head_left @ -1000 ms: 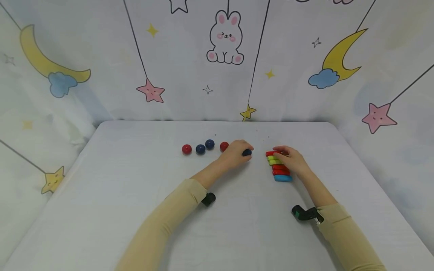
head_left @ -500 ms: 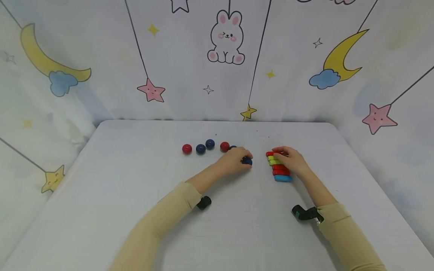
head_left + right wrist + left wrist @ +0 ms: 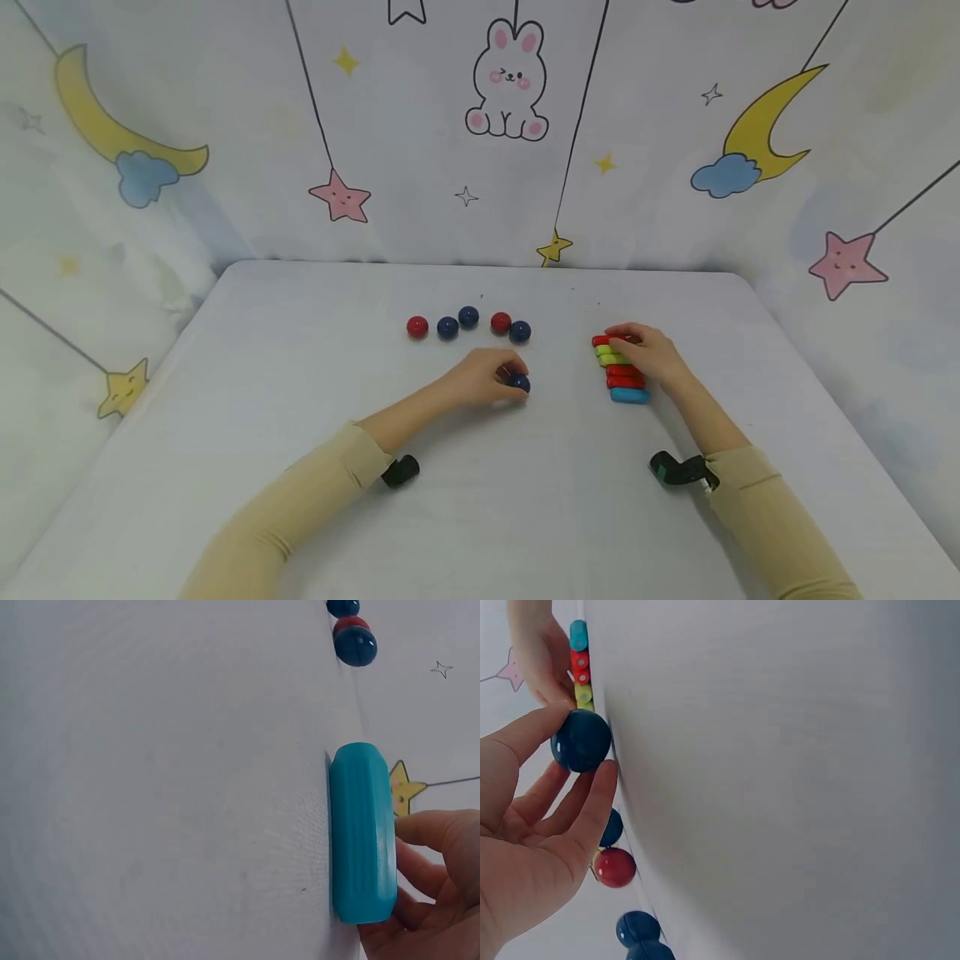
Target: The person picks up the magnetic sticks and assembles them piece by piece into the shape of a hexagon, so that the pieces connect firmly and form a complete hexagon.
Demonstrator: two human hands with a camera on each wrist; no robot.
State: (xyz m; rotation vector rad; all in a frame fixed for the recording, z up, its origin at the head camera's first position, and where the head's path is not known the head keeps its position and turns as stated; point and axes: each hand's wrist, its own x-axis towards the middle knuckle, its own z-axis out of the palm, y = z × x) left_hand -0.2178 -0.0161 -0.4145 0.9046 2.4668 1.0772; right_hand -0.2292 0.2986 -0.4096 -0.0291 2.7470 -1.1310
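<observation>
In the head view my left hand (image 3: 480, 377) pinches a dark blue ball (image 3: 519, 382) between thumb and fingertips. The left wrist view shows the same ball (image 3: 581, 741) held close over the white table. At the right, my right hand (image 3: 657, 356) has thumb and fingers about the far red rod (image 3: 600, 341) of a row of short coloured rods. Yellow-green rods (image 3: 612, 360), more red rods (image 3: 625, 382) and a light blue rod (image 3: 630, 396) lie side by side nearer me. The light blue rod (image 3: 364, 832) partly hides my right fingers in the right wrist view.
Behind my left hand, a red ball (image 3: 417, 327), two blue balls (image 3: 447, 328), another red ball (image 3: 501, 322) and a blue ball (image 3: 520, 332) lie in a loose line on the white tabletop (image 3: 480, 517). A printed cloth (image 3: 420, 133) hangs beyond the table's far edge.
My left hand has carried the dark blue ball toward me and to the left, uncovering the blue ball behind it. My right hand stays at the rods.
</observation>
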